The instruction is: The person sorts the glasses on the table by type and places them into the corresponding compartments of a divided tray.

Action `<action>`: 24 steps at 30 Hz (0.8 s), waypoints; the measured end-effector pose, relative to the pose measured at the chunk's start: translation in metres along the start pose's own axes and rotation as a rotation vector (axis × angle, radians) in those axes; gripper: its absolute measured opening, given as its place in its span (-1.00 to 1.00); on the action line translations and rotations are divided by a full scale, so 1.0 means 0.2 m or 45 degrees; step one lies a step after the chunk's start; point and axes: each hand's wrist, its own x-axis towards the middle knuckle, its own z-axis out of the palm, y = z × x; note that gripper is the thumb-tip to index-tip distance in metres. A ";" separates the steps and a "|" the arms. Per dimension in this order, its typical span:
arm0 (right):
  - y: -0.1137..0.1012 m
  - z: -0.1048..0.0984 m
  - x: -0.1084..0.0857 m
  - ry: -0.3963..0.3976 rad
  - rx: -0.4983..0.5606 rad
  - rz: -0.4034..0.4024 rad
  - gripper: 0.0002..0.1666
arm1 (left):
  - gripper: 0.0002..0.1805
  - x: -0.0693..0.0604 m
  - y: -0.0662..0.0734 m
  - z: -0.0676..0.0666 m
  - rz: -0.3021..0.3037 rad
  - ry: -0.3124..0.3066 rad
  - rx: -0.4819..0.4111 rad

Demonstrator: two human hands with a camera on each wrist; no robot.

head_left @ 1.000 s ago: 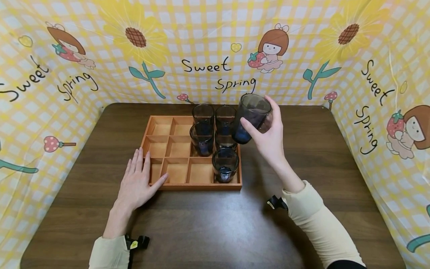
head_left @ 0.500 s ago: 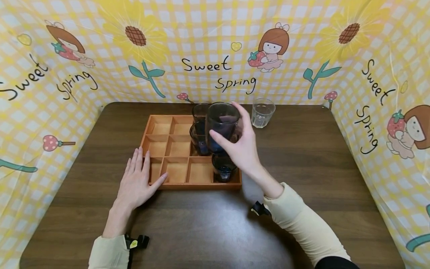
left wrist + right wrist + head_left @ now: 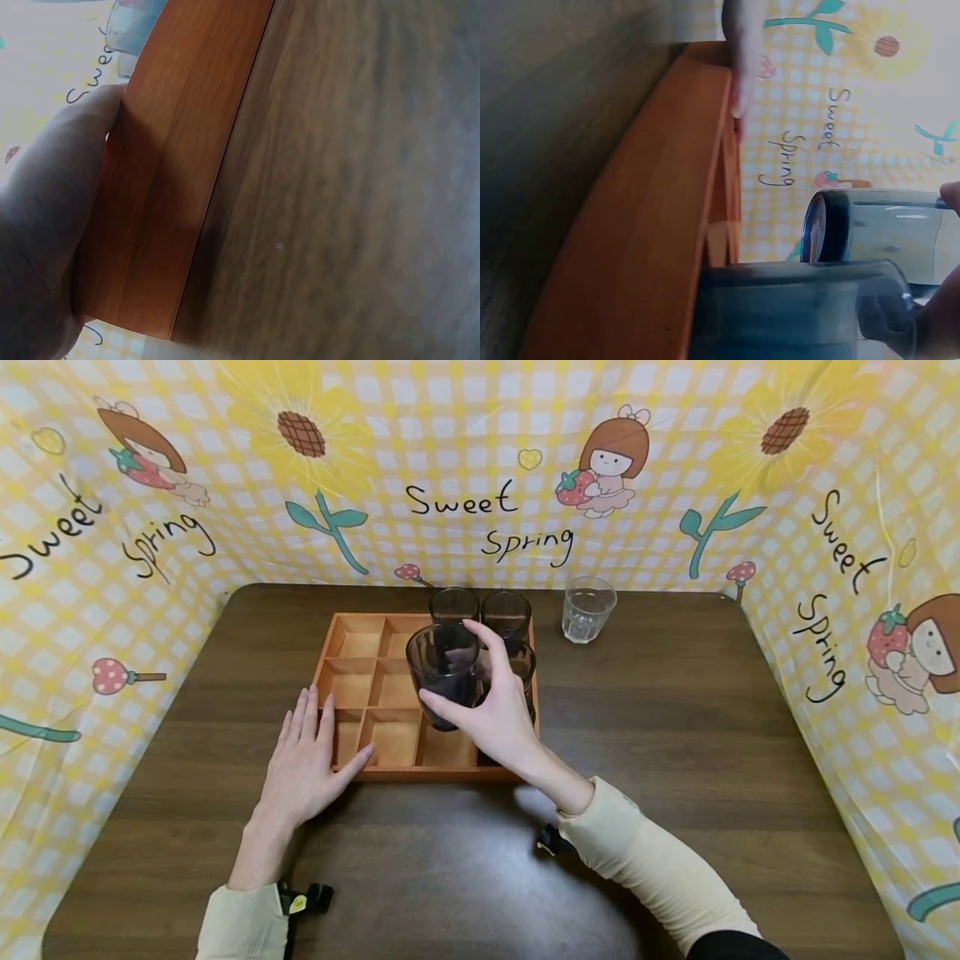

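My right hand (image 3: 498, 714) holds a dark tinted glass tumbler (image 3: 442, 672) between thumb and fingers, raised above the front part of a wooden compartment tray (image 3: 420, 774). In the right wrist view the held tumbler (image 3: 889, 229) appears beyond another dark tumbler (image 3: 780, 311) that stands in the tray. My left hand (image 3: 303, 768) rests on the tray's front left corner with straight fingers, its thumb over the front rim. More dark tumblers, one at the back (image 3: 506, 614), fill compartments on the tray's right side; my right hand partly hides them.
A clear glass tumbler (image 3: 588, 610) stands on the brown table (image 3: 675, 710) to the right of the tray. Behind the table hangs a yellow checked cloth (image 3: 465, 452), which also covers both sides.
My right hand has carried the dark tumbler from right of the tray leftward and toward me, over the tray. This has uncovered the clear tumbler. My left hand stays in place.
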 end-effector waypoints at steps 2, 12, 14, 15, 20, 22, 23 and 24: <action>0.01 0.01 -0.01 -0.016 -0.045 0.005 0.17 | 0.22 0.00 0.00 0.00 0.000 0.000 0.003; 0.06 0.04 -0.02 -0.160 -0.281 -0.013 0.11 | 0.22 0.00 0.00 0.00 0.007 0.003 0.007; 0.07 0.04 -0.01 -0.196 -0.341 -0.010 0.08 | 0.22 0.00 0.00 0.00 0.005 0.001 0.007; 0.08 0.04 -0.01 -0.213 -0.366 -0.014 0.08 | 0.23 0.00 0.00 0.00 0.005 -0.001 0.007; 0.11 0.04 0.00 -0.272 -0.458 -0.043 0.06 | 0.23 0.00 0.00 0.00 0.001 -0.004 0.008; 0.12 0.05 0.00 -0.282 -0.487 -0.059 0.07 | 0.23 0.00 0.00 0.00 0.000 -0.003 0.006; 0.13 0.05 0.00 -0.284 -0.502 -0.063 0.08 | 0.23 0.00 0.00 0.00 -0.001 -0.001 0.005; 0.13 0.05 0.00 -0.286 -0.522 -0.068 0.09 | 0.23 0.00 0.00 0.00 0.000 0.004 0.006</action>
